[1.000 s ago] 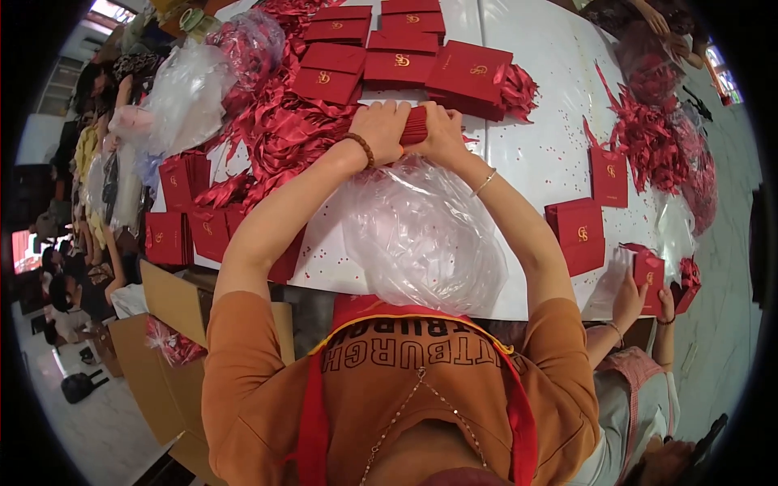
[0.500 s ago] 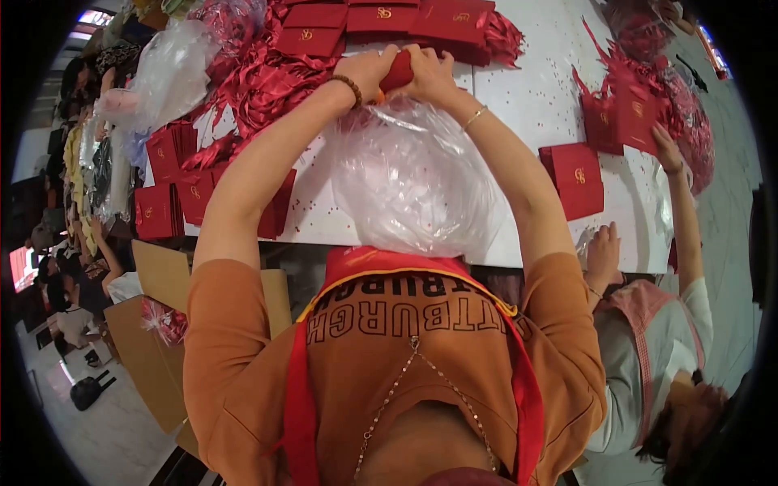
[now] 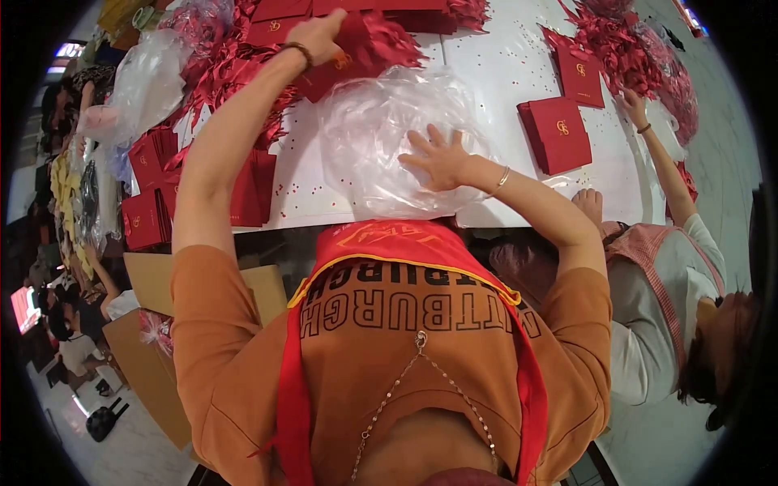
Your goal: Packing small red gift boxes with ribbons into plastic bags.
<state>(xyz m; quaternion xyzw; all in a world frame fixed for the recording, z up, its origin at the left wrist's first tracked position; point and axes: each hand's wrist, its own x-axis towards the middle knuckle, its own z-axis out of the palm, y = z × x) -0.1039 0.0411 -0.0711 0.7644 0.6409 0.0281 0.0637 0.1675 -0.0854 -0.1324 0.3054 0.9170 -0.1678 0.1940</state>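
Note:
At the far side of the table my left hand (image 3: 318, 37) is closed on a bundle of red ribboned pouches (image 3: 324, 77). Their loose red ribbons (image 3: 381, 42) fan out to the right. My right hand (image 3: 442, 159) lies with fingers spread on a crumpled clear plastic bag (image 3: 365, 134) in front of me. The bag's contents, if any, cannot be made out. More red pouches (image 3: 275, 31) with gold emblems lie just beyond my left hand.
Red pouch stacks stand at the table's left (image 3: 146, 219) and right (image 3: 557, 134). Ribbon heaps (image 3: 231, 77) lie far left. A co-worker's hand (image 3: 632, 105) is by ribbons at right. An open cardboard box (image 3: 146, 324) stands left, below the table. Small red specks dot the white table (image 3: 494, 81).
My hands were together on a rolled red bundle beyond the bag. The left has moved left with the pouches; the right has let go and come down, spread, onto the bag.

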